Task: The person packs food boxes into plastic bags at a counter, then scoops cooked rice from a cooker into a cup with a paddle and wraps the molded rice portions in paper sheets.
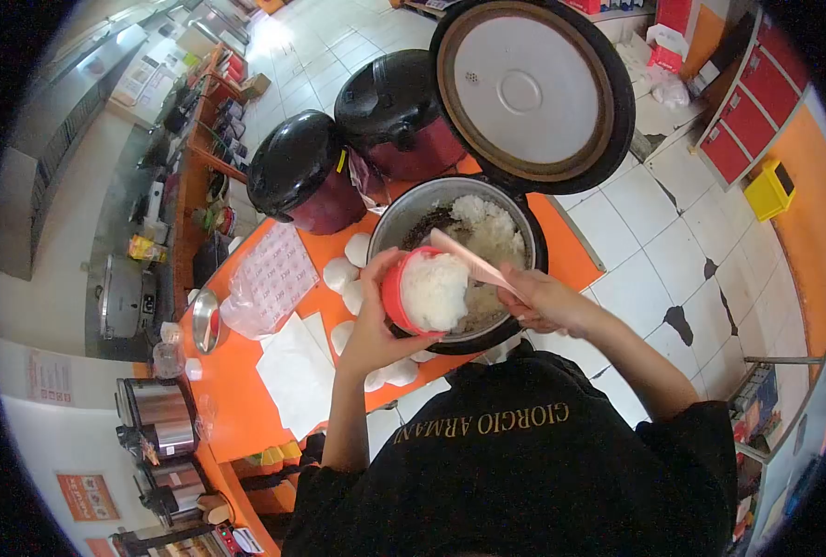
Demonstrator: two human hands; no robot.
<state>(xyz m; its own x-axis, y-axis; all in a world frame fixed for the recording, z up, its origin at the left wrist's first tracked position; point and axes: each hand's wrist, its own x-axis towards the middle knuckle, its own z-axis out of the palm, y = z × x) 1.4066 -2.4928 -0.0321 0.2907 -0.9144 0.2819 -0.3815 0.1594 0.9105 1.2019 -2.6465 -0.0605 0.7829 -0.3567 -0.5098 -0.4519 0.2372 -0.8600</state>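
My left hand [376, 320] is closed around a red cup [394, 295] heaped with white rice [434, 290]. In my right hand [535, 302] is a pale pink rice paddle [468, 257], its blade against the rice at the cup's edge. Both hands are over the open rice cooker [403, 215], whose pot holds more rice [489, 227] along its far and right sides. The cooker's lid [533, 93] stands raised behind it. Several white wrapped rice portions [340, 275] lie on the orange table just left of the cooker, some partly hidden by my left arm.
Two closed dark red cookers [306, 172] [399, 116] stand behind on the orange table [232, 422]. White paper sheets [294, 376], a printed wrapper stack [273, 269] and a metal bowl [206, 320] lie at left. Steel pots [157, 418] line the left counter. A yellow bin [770, 192] is at right.
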